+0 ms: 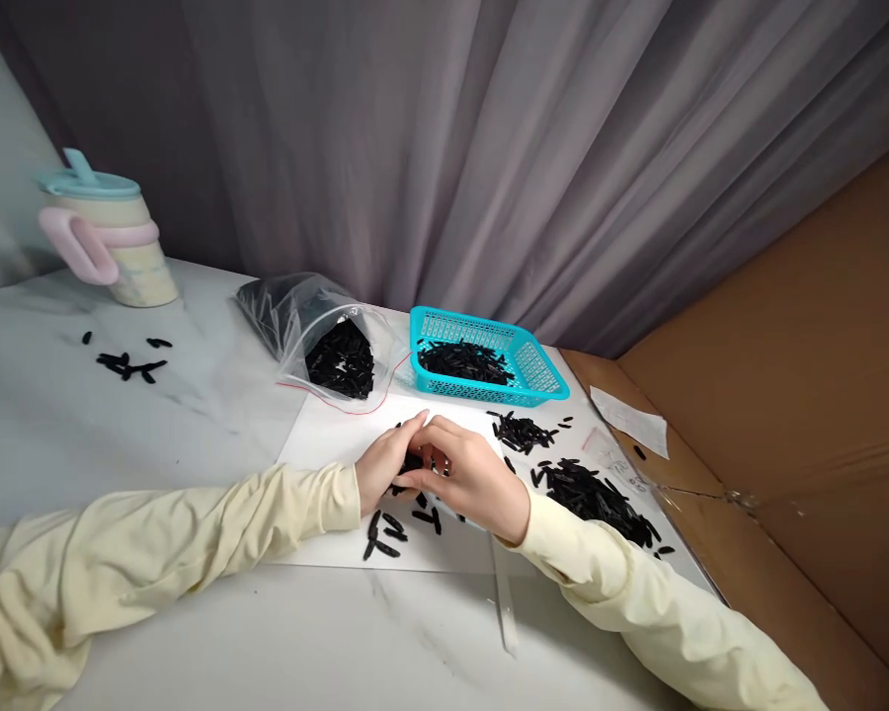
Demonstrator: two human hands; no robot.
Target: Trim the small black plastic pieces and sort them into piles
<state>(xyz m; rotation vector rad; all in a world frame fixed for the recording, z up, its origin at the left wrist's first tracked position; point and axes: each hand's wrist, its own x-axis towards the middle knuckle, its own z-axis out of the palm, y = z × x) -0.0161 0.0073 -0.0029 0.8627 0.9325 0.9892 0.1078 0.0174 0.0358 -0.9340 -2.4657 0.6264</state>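
Observation:
My left hand [382, 465] and my right hand [483, 474] meet over a white sheet [318, 425]. Between them is a small heap of slim black pieces [412, 462] that look like long sunflower seeds. The left hand stands on edge against the heap, its visible fingers stretched out. Around the other side, the right hand's fingers and thumb curl in on the pieces; its fingertips are partly hidden. Several loose black pieces [385, 533] lie on the sheet just below the hands.
Behind the hands are an open clear zip bag [296, 336] and a blue basket [544, 380], both containing black pieces. Two piles [597, 499] lie at the right, near cardboard [785, 474]. A lidded cup [144, 272] stands at far left beside scattered pieces [129, 367].

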